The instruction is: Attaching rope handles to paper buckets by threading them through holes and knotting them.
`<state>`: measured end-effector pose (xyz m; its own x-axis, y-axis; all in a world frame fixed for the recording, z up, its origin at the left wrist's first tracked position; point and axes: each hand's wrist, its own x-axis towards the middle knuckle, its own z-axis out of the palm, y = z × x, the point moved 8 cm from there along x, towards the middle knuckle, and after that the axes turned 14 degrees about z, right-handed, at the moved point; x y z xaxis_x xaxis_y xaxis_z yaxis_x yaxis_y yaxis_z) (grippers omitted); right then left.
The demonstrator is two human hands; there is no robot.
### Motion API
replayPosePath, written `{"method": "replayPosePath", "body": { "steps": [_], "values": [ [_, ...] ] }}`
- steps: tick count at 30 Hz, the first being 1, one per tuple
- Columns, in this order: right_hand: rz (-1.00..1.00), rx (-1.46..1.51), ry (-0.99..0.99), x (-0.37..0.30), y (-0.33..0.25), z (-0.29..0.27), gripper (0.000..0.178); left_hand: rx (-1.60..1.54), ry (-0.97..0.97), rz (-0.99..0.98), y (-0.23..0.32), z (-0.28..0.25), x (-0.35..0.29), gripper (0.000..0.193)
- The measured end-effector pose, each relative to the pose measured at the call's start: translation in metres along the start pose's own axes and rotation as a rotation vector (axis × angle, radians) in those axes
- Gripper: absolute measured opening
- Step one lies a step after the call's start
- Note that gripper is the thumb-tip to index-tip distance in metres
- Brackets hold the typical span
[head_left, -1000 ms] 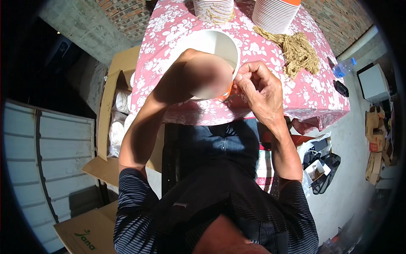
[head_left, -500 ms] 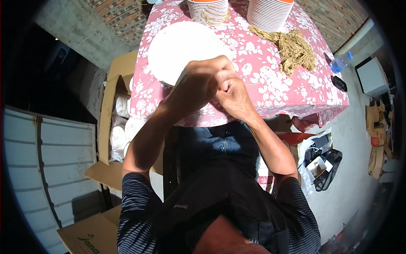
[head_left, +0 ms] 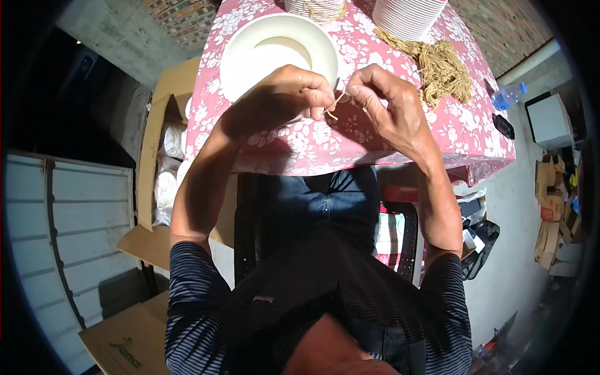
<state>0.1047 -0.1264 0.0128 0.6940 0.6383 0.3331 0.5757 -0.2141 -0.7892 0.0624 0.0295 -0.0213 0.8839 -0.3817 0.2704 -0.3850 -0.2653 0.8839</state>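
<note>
Item: short length of tan twine (head_left: 335, 104), held taut between both hands above the near edge of a table covered by a pink floral tablecloth (head_left: 375, 134).

Risk, as judged: the twine is thin and short, so it could be let slip from either pinch, or a loose end could be dropped if the pull becomes uneven. The white paper bowl (head_left: 278, 53) just behind the left hand could be knocked if that hand is swung back.

Left hand (head_left: 289, 94): closed nearly to a fist, thumb and forefinger pinched on one end of the twine; whether the bowl rim is also touched cannot be told.

Right hand (head_left: 389, 103): fingers curled, tips pinched on the other end; nothing else is held.

Also present: a loose bundle of twine (head_left: 440, 69) on the cloth, and a stack of white bowls (head_left: 409, 15) at the far edge.
</note>
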Motion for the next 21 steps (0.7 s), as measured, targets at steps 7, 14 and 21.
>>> {"method": "replayPosePath", "body": {
  "steps": [7,14,21],
  "values": [
    [0.11,0.081,0.075,0.007,0.028,0.014,0.014,-0.066,-0.053,0.06,0.007,0.001,-0.007,0.032],
    [0.206,0.177,0.16,0.001,0.042,0.02,0.01,-0.114,-0.048,0.033,0.007,-0.004,-0.009,0.026],
    [0.134,0.166,0.098,-0.027,0.017,0.028,0.013,-0.161,0.042,-0.125,-0.019,-0.013,-0.012,0.028]
  ]
}}
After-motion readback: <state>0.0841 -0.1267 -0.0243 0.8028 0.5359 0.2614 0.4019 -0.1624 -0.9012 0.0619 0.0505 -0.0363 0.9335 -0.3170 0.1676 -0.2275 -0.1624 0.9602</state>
